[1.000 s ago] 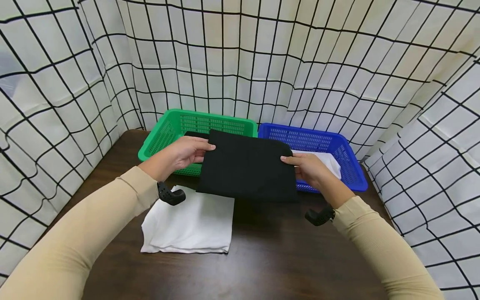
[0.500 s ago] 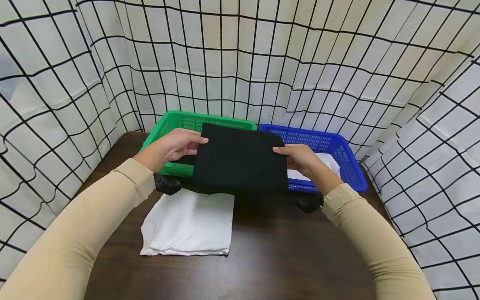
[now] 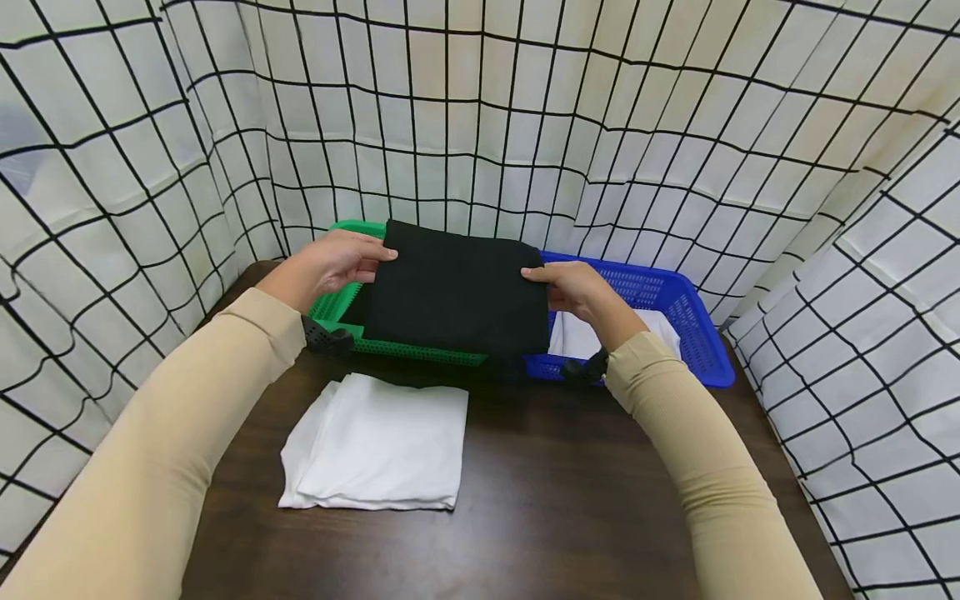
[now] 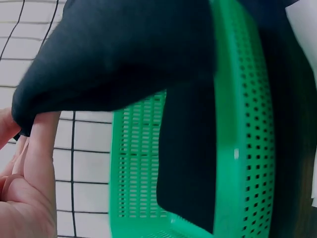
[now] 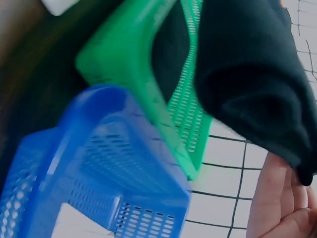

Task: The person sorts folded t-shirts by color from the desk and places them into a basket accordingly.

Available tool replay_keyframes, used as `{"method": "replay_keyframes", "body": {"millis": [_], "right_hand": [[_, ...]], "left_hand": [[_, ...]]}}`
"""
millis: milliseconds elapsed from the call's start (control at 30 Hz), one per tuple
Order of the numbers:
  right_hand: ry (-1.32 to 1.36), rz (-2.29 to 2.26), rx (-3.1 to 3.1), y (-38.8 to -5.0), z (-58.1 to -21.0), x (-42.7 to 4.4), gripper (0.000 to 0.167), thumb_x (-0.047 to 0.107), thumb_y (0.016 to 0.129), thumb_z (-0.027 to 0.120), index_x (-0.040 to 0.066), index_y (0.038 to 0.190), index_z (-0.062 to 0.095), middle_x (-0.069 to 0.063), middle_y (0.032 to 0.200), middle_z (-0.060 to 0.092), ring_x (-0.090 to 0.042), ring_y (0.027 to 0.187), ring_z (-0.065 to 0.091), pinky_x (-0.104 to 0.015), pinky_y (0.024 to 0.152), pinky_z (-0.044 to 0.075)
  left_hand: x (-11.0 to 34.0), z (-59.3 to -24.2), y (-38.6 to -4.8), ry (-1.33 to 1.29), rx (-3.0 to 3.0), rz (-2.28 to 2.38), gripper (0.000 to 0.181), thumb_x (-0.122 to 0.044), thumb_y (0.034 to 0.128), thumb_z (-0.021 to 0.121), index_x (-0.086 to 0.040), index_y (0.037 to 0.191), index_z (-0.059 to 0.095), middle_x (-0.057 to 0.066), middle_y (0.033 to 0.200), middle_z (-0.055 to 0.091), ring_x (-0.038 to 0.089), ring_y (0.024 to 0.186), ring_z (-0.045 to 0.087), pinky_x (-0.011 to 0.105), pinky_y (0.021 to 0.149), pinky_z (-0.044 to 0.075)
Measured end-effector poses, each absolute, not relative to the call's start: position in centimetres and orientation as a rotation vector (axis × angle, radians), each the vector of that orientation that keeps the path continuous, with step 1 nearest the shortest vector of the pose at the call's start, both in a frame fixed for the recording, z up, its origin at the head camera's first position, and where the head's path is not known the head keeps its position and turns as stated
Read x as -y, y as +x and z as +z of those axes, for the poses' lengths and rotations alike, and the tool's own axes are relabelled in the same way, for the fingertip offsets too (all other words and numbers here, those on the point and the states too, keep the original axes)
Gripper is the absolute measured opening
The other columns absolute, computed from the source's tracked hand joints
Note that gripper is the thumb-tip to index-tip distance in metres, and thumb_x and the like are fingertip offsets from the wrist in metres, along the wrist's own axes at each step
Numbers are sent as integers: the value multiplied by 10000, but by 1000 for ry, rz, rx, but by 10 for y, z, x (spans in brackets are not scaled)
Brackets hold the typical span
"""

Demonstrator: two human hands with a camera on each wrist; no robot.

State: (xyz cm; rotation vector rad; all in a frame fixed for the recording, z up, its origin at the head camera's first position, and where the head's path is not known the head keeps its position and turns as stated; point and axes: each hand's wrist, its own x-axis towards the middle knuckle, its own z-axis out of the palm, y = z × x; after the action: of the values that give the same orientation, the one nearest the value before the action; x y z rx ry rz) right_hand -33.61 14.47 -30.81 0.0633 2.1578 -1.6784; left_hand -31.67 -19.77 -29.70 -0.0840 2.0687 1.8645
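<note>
A folded black cloth (image 3: 459,292) hangs between both hands above the green basket (image 3: 420,350), covering much of it in the head view. My left hand (image 3: 336,260) pinches its upper left corner between thumb and fingers. At the upper right corner, my right hand (image 3: 577,290) pinches it the same way. The left wrist view shows more black cloth (image 4: 188,158) lying inside the green basket, below the held piece. In the right wrist view the held cloth (image 5: 247,74) sags in a fold above the green basket's far wall.
A blue basket (image 3: 697,333) stands to the right of the green one, with folded white cloth (image 3: 658,327) inside. Nearer on the dark wooden table (image 3: 540,500) lies a folded white cloth (image 3: 382,446). Grid-patterned curtains (image 3: 450,108) close in the back and sides.
Both hands have moved the black cloth away from me and slightly left, from over the table's middle to above the green basket. The white cloth on the table has stayed put.
</note>
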Motion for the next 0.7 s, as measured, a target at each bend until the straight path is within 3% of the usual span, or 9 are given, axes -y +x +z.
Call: {"method": "replay_keyframes", "body": {"millis": [100, 300, 433, 500, 600, 700], "right_hand": [[79, -1694, -2170, -342, -304, -137, 425, 264, 934, 703, 29, 1280, 631, 26, 896, 732, -102, 776, 724, -400, 1041, 524], [114, -1717, -2225, -348, -299, -123, 457, 271, 919, 722, 35, 1300, 636, -95, 1247, 670, -172, 944, 713, -382, 1012, 545], [116, -1726, -2236, -353, -303, -115, 420, 276, 934, 705, 41, 1278, 657, -110, 1237, 675, -231, 1050, 692, -381, 1009, 545], [141, -1739, -2231, -355, -307, -112, 415, 271, 936, 703, 44, 1279, 654, -114, 1235, 680, -251, 1096, 684, -376, 1014, 542], [174, -1777, -2214, -359, -314, -107, 445, 256, 931, 710, 45, 1314, 632, -128, 1280, 672, -273, 1166, 667, -378, 1026, 535], [218, -1847, -2187, -360, -319, -103, 476, 229, 920, 724, 47, 1345, 609, -145, 1328, 653, -292, 1203, 653, -381, 1027, 534]], "left_hand": [[202, -293, -320, -125, -2106, 1859, 706, -127, 979, 621, 15, 1559, 245, -138, 819, 692, 16, 763, 722, 220, 769, 607], [206, -287, -326, -209, -2145, 1910, 700, -155, 965, 647, -25, 1555, 294, -131, 757, 712, 27, 692, 723, 193, 699, 599], [208, -285, -329, -267, -2187, 1884, 720, -212, 955, 668, -82, 1564, 305, -140, 749, 711, 29, 668, 718, 136, 477, 461], [209, -286, -331, -299, -2201, 1873, 722, -233, 950, 677, -109, 1564, 316, -147, 744, 706, 28, 665, 715, 143, 475, 457], [207, -288, -333, -327, -2222, 1866, 715, -245, 950, 678, -128, 1562, 326, -164, 763, 683, 16, 678, 707, 194, 700, 575], [205, -292, -336, -330, -2249, 1879, 696, -235, 951, 675, -116, 1553, 345, -157, 824, 656, -3, 691, 696, 291, 940, 568]]}}
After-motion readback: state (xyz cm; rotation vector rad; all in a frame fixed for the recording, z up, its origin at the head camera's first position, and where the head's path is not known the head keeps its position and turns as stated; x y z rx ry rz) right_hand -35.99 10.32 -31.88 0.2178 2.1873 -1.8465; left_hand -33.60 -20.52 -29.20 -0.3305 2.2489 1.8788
